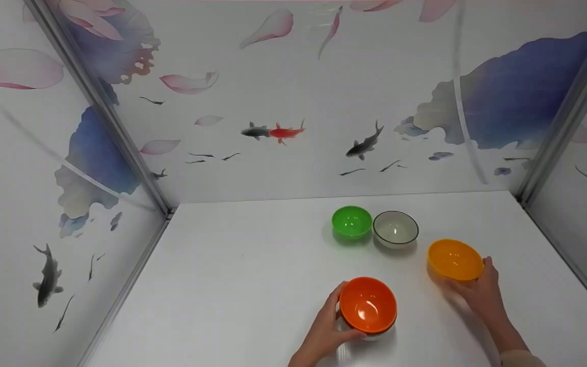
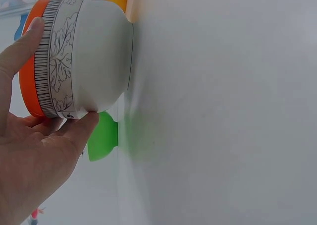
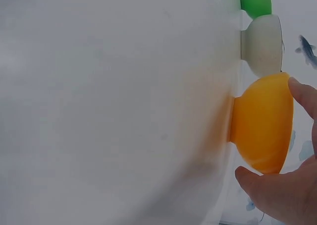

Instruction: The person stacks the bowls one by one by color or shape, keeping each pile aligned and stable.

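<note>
My left hand (image 1: 325, 326) grips a white bowl (image 2: 101, 51) with a leaf-patterned band, near the front of the table. An orange-red bowl (image 1: 368, 305) is nested inside it, its rim showing above the band; the thumb and fingers lie around both. Further right, my right hand (image 1: 483, 294) holds a yellow bowl (image 1: 455, 260) by its side, thumb and finger at opposite parts of the rim in the right wrist view. The yellow bowl's foot (image 3: 233, 120) is right at the tabletop.
Behind stand a small green bowl (image 1: 351, 223) and a whitish bowl (image 1: 396, 229) with a dark rim, side by side. Printed panels with fish and petals enclose the white table (image 1: 232, 285) at the back (image 1: 293, 173), left and right.
</note>
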The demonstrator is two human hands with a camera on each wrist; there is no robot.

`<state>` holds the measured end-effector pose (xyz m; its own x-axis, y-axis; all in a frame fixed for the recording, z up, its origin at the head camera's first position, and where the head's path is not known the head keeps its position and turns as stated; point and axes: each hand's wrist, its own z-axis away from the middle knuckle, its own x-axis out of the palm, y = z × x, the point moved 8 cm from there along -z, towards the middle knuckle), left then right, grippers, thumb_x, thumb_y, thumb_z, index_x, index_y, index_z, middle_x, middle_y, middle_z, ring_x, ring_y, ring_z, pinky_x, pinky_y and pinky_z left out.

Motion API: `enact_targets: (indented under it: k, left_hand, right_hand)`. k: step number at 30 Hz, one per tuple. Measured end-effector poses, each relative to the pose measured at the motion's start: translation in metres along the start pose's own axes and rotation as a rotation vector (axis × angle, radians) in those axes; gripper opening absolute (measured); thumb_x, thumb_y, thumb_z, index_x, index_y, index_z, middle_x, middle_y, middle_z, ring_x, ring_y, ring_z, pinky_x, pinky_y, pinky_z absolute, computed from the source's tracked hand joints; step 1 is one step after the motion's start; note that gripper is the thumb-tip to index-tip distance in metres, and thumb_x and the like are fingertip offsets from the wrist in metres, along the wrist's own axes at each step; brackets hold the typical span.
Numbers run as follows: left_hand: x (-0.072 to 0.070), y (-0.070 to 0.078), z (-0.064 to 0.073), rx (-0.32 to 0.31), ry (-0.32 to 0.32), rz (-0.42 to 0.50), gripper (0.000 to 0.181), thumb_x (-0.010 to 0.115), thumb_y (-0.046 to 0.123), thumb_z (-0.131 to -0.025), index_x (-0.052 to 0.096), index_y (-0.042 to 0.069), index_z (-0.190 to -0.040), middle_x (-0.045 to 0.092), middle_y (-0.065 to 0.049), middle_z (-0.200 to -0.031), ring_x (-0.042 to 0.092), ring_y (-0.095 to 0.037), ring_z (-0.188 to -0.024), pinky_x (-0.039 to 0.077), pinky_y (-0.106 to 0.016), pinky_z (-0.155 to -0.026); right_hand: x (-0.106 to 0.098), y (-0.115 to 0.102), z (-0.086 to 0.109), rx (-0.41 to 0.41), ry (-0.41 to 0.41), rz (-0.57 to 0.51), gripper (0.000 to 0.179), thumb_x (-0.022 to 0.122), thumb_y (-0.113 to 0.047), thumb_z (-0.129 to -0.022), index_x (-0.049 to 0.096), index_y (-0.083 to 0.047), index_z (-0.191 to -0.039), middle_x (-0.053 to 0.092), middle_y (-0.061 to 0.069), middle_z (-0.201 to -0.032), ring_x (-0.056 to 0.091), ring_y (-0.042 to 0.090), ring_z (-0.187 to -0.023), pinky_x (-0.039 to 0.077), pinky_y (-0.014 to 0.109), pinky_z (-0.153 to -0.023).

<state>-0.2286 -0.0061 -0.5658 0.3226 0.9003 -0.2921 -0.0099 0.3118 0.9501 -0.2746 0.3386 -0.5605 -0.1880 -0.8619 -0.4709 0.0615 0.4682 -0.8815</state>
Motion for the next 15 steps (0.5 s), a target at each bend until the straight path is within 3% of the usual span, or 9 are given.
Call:
enact_targets:
  k: [4,10,15]
  left_hand:
    - [0.001,0.0,-0.001,-0.01,0.003,0.006,0.104,0.089,0.03,-0.072,0.029,0.022,-0.156,0.036,0.002,-0.161,0.036,-0.025,-0.147,0.046,-0.046,-0.113]
    - [0.001,-0.001,-0.002,-0.022,0.005,0.009,0.102,0.089,0.03,-0.072,0.03,0.027,-0.155,0.037,0.003,-0.16,0.037,-0.024,-0.147,0.046,-0.046,-0.113]
    - [0.001,-0.001,-0.001,-0.031,0.006,0.013,0.102,0.089,0.031,-0.072,0.03,0.028,-0.155,0.037,0.004,-0.16,0.037,-0.024,-0.147,0.045,-0.047,-0.113]
  right_hand:
    - [0.002,0.002,-0.001,0.017,-0.02,-0.004,0.11,0.078,-0.03,-0.087,-0.001,0.007,-0.154,0.01,0.038,-0.155,0.016,0.052,-0.142,0.012,0.072,-0.119]
    - [0.006,0.008,-0.003,0.114,-0.086,0.023,0.126,0.076,-0.04,-0.087,-0.023,0.004,-0.152,-0.011,0.036,-0.16,0.006,0.054,-0.147,0.006,0.069,-0.122]
    - [0.006,0.012,-0.004,0.162,-0.109,0.031,0.132,0.075,-0.046,-0.087,-0.031,0.002,-0.149,-0.022,0.033,-0.159,-0.001,0.053,-0.149,0.003,0.068,-0.122]
